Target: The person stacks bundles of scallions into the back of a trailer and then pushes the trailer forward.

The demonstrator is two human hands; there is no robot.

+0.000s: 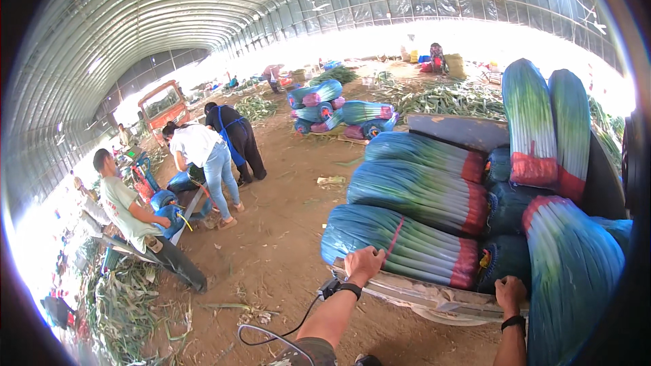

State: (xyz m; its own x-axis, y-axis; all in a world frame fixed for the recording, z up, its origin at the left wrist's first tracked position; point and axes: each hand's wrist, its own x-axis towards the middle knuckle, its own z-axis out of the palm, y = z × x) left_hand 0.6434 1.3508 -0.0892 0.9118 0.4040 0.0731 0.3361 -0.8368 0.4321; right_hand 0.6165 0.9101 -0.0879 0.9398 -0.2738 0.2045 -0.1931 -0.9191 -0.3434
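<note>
Long bags of green onions lie in a cart bed, blue at one end and red at the other. My left hand (pixel 364 266) is closed on the near side of the front bag of green onions (pixel 400 244), beside its pink tie (pixel 394 236). My right hand (pixel 510 294) is curled into a fist at the bottom of a dark blue bag end (pixel 504 261); what its fingers grip is hidden. Right of it, another bag of green onions (pixel 573 264) slants down over the cart's side. Two bags (pixel 532 122) stand upright at the back right.
The cart's worn edge (pixel 427 296) runs below my hands. A cable (pixel 298 329) loops by my left wrist. To the left, several people work around a rack (pixel 183 220). Farther off are stacked bags (pixel 339 112), loose onion heaps (pixel 441 98) and an orange vehicle (pixel 164 108).
</note>
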